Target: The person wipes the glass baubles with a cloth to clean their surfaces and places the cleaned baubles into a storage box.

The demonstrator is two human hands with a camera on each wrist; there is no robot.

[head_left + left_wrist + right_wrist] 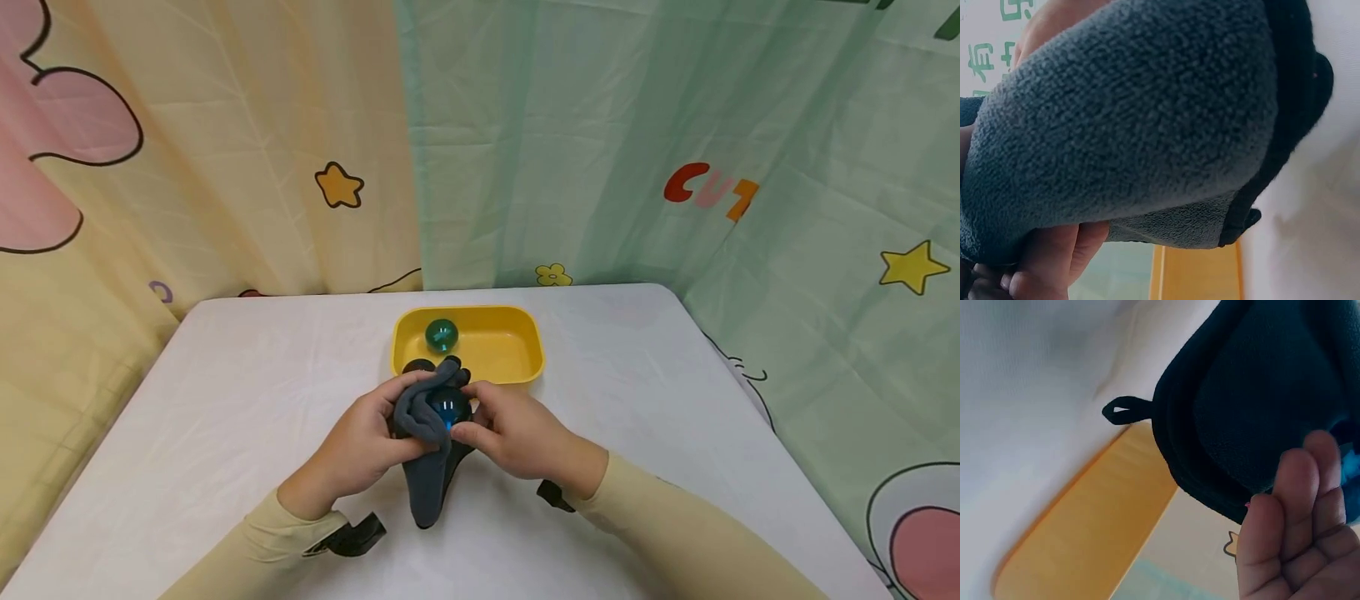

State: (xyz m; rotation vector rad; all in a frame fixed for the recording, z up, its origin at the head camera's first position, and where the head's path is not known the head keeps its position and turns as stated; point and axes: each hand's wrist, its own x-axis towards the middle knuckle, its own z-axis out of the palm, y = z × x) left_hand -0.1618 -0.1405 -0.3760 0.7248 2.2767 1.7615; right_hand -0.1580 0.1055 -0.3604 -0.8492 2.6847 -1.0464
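In the head view my left hand point(363, 437) grips a dark grey cloth point(427, 483), bunched on top and hanging down in a point. A shiny blue see-through ball point(450, 406) sits against the folds. My right hand point(521, 429) holds the ball from its right side with thumb and fingers. The cloth point(1129, 119) fills most of the left wrist view, fuzzy with a black border, and hides much of that hand. In the right wrist view, fingers point(1297, 494) lie along the cloth point(1254, 394), with a sliver of blue ball point(1351, 465) at the edge.
A yellow tray point(502, 342) stands just beyond the hands, with a green see-through ball point(442, 335) in its left part. White cloth covers the table point(262, 367). Printed curtains point(525, 150) hang behind it and at the sides.
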